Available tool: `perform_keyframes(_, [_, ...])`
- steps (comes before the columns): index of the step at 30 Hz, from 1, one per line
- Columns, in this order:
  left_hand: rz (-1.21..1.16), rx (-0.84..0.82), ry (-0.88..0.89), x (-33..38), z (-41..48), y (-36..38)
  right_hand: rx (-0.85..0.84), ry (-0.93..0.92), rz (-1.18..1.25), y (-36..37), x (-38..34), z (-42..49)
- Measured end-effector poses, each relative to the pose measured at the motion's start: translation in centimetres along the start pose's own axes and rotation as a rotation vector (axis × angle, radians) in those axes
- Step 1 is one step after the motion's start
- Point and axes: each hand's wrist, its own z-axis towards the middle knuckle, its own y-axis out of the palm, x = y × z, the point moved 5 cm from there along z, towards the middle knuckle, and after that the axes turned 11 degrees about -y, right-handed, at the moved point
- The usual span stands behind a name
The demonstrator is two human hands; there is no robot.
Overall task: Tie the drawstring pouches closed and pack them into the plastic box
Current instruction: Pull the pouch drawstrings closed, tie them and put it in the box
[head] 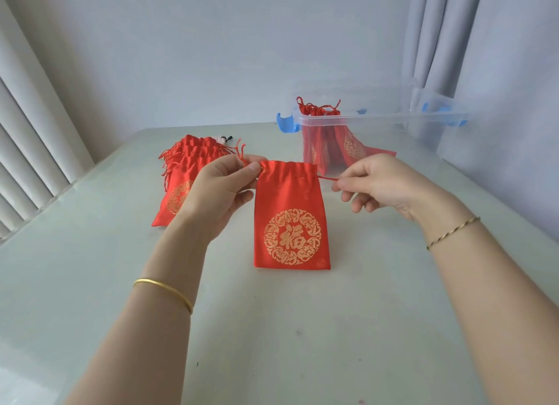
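Thumb and forefinger of the left hand pinch one end of the red drawstring at the gathered top-left corner of a red satin pouch. The right hand pinches the cord's other end, drawn taut from the pouch's top-right corner, its remaining fingers curled loosely beneath. The pouch, printed with a gold circular emblem, hangs upright between the two hands above the near middle of the pale table; whether its bottom edge touches the surface cannot be told. A gold bangle circles the left forearm, and a thin twisted bracelet the right wrist. Behind the left hand a pile of pouches lies on the table, strings fanned out. At the far right the clear plastic box, fitted with blue latches, stands open with several packed pouches upright at its left end. Grey curtains hang behind the box.
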Motion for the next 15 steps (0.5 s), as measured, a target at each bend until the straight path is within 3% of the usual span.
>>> perform_keyframes(8, [-0.008,0.093,-0.044,0.1,-0.2,-0.4,0.127,0.011,0.059,-1.4,0.4,-0.1])
perform_keyframes(15, [0.149,0.3,-0.069,0.3,-0.6,-1.6,0.113,0.117,0.346,-1.2,1.0,-0.5])
